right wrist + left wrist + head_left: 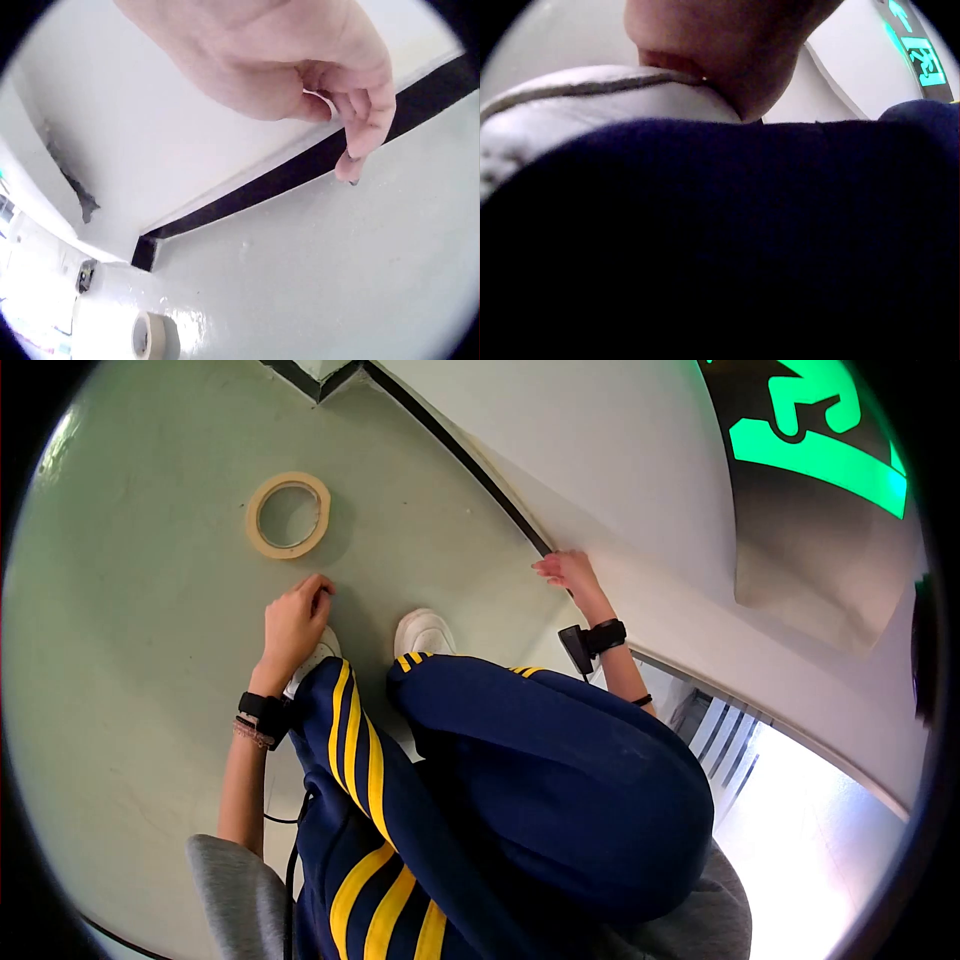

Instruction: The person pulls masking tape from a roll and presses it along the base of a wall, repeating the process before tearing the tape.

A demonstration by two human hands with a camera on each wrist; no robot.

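Note:
A cream roll of tape (254, 520) lies flat on the floor, beyond the left hand (296, 624). That hand hangs loosely curled by a white shoe (318, 658) and holds nothing; the left wrist view shows part of the hand (720, 45) above the shoe (607, 105), its fingertips hidden. The right hand (568, 572) is beside the black strip (460, 455) at the wall's foot. In the right wrist view its bent, relaxed fingers hang over the strip (285, 172), the hand (300, 60) holding nothing; whether they touch the strip cannot be told. The tape roll (156, 336) shows there too.
A white wall (620, 450) rises on the right, with a lit green exit sign (820, 460). The bent knees in dark blue trousers (560, 780) are between the arms. A second white shoe (424, 632) stands on the pale green floor (150, 610).

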